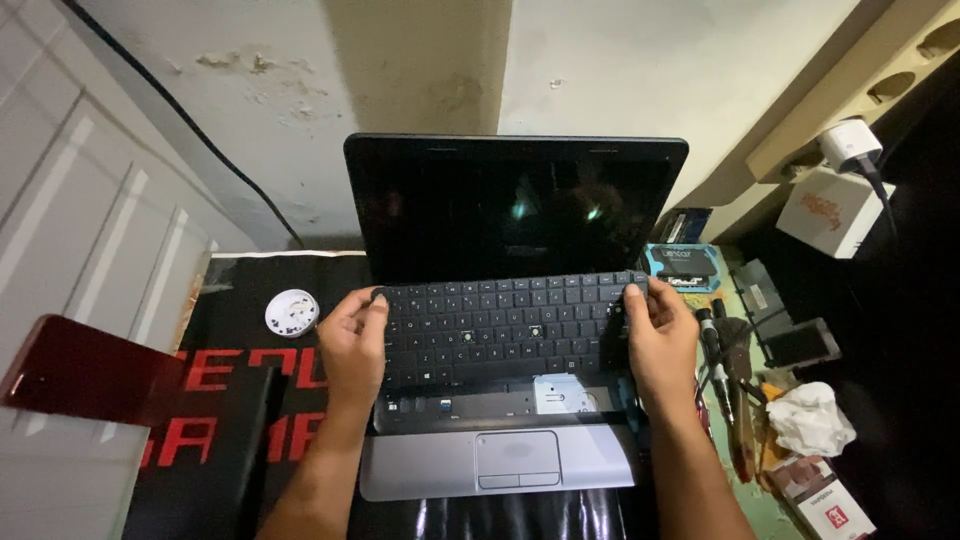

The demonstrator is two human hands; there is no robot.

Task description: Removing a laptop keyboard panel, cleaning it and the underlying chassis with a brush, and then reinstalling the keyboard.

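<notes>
An open laptop with a dark screen stands on a black mat with red letters. Its black keyboard panel is lifted off the silver base, so the inner frame shows beneath its near edge. My left hand grips the keyboard's left end, fingers on the far left corner. My right hand grips the right end, fingers curled over the far right corner. Two keys in the middle of the keyboard carry pale spots.
A small round white lid with tiny parts lies left of the laptop. A red flat object juts in at the left. To the right are a screwdriver, crumpled tissue, small boxes and a white plug.
</notes>
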